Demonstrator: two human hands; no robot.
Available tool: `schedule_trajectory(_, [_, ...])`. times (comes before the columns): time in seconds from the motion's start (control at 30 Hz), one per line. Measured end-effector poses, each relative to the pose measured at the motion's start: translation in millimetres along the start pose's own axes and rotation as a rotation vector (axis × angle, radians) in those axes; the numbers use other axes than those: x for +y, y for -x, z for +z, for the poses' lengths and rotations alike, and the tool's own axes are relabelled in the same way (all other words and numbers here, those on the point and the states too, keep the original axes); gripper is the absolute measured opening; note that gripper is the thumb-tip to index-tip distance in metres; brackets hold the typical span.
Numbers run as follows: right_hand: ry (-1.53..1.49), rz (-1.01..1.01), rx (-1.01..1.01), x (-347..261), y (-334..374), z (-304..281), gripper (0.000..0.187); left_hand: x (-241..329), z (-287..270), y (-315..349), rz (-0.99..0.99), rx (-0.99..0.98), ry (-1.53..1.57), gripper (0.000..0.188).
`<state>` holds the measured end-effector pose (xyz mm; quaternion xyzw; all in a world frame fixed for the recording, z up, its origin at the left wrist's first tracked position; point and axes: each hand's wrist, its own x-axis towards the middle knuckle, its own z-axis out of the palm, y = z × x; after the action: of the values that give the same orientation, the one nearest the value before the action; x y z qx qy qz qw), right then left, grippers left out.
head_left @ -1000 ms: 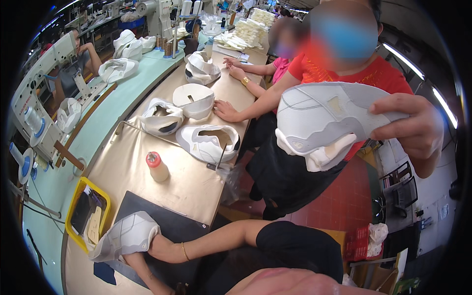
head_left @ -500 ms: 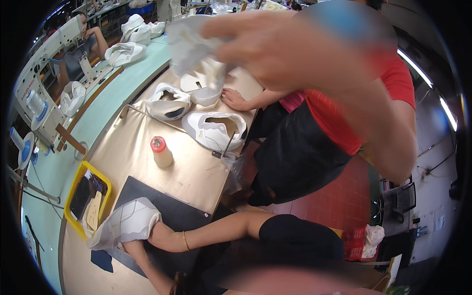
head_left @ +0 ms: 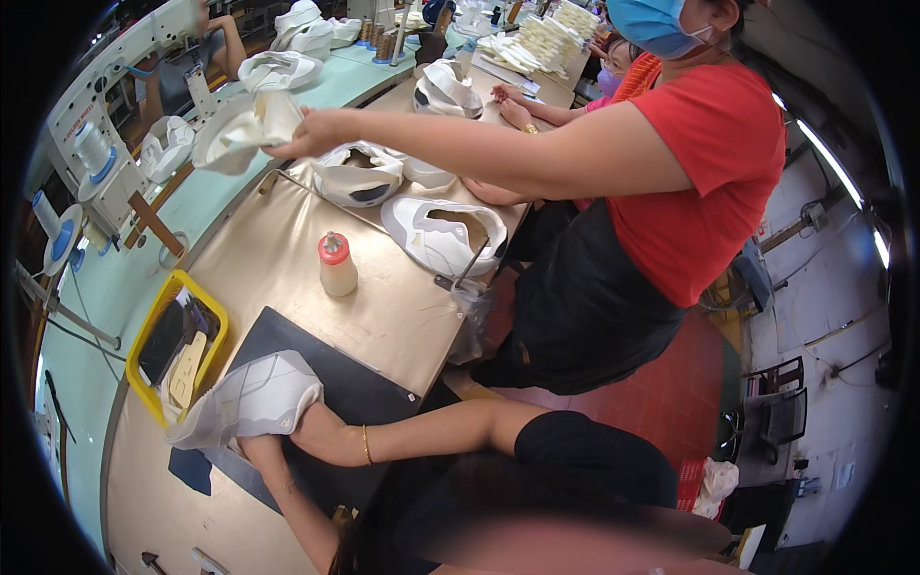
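Observation:
A white and grey shoe upper (head_left: 261, 393) is in both my hands, over the dark mat at the near left of the table. My right hand (head_left: 314, 427), with a gold bracelet at the wrist, reaches into its opening, so the fingers are hidden. My left hand (head_left: 257, 448) holds its lower edge; these fingers are mostly covered too. The upper overlaps the near end of a yellow basket (head_left: 222, 326) with tools and pale pattern pieces in it. A dark blue scrap (head_left: 191, 471) lies beneath the upper.
A red-capped bottle (head_left: 337, 268) stands mid-table. Beyond it lie several white shoe uppers (head_left: 443, 233). A co-worker in red (head_left: 709, 163) stretches an arm across the table, holding a white upper (head_left: 240, 129). At left is a sewing machine (head_left: 105, 86) with thread spools.
The co-worker's arm has swung left with the white upper, away from in front of my view. My hands keep hold of the same upper, nearly unmoved. My view has shifted slightly.

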<state>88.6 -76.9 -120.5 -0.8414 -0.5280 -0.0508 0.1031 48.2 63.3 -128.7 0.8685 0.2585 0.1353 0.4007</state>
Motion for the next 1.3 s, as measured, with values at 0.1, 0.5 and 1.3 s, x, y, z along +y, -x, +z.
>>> schedule_trajectory(0.1, [-0.002,0.016,0.008,-1.7,-0.9,10.7,0.035,-2.4,1.2,-1.2,0.015,0.024,-0.005,0.039])
schedule_trajectory(0.5, [-0.124,-0.039,-0.146,3.4,-0.2,-25.7,0.031,-4.9,3.7,-3.6,0.027,-0.019,-0.07,0.037])
schedule_trajectory(1.3, [-0.879,-0.211,-0.425,64.6,50.8,-136.6,0.012,-15.0,8.3,-0.6,-0.256,0.095,0.363,0.037])
